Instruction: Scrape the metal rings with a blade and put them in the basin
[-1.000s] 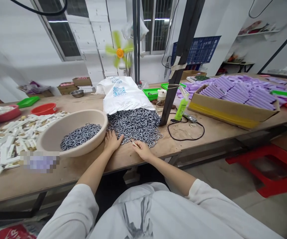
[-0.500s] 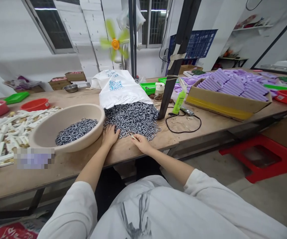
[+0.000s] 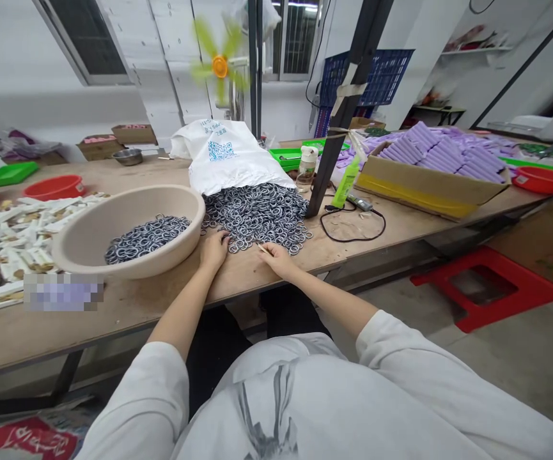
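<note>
A heap of small grey metal rings (image 3: 261, 214) spills from the mouth of a white plastic sack (image 3: 238, 163) onto the wooden table. At the heap's near left edge is my left hand (image 3: 215, 250), its fingers bent in and closed against the rings. What it pinches, if anything, is too small to make out. My right hand (image 3: 279, 260) grips a thin pale stick (image 3: 263, 249), its tip pointing at the front of the heap. Left of my hands stands a wide beige basin (image 3: 127, 271), with more of the same rings (image 3: 149, 239) inside.
White strips (image 3: 12, 236) cover the table's left side, near a red bowl (image 3: 55, 188). A dark post (image 3: 336, 121) rises behind the heap. To the right are a green bottle (image 3: 346, 184), a black cable (image 3: 353, 240) and a carton (image 3: 415, 191) of purple pieces. A red stool (image 3: 491, 281) stands below.
My left hand has gone from lying flat with fingers spread by the rings to bent, closed fingers. The right hand still grips the stick. The camera view has tilted slightly downward.
</note>
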Tool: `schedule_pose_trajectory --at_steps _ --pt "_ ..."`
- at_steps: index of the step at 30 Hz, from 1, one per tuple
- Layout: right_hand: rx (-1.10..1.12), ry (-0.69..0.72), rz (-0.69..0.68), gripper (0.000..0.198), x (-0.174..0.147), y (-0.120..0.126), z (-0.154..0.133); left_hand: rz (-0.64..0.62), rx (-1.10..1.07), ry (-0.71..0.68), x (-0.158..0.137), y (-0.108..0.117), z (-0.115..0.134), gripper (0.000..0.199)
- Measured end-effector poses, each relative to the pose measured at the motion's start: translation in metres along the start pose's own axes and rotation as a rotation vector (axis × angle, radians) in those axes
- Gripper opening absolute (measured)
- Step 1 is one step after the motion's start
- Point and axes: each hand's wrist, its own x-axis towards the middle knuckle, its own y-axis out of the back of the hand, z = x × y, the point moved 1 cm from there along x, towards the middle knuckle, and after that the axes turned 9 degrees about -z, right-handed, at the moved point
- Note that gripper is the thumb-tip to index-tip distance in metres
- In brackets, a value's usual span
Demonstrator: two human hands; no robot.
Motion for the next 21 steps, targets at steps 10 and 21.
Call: schedule_pose_trajectory --at_steps 10,21 --pt "0.075 -0.033 0.011 0.035 -0.008 -0.001 -0.008 0.027 -0.059 -0.009 -0.006 -0.002 0.005 0.038" --pt "0.342 -0.13 0.113 0.05 -0.02 0.005 -0.009 -0.008 -0.114 0.024 -0.006 0.0 0.005 0.029"
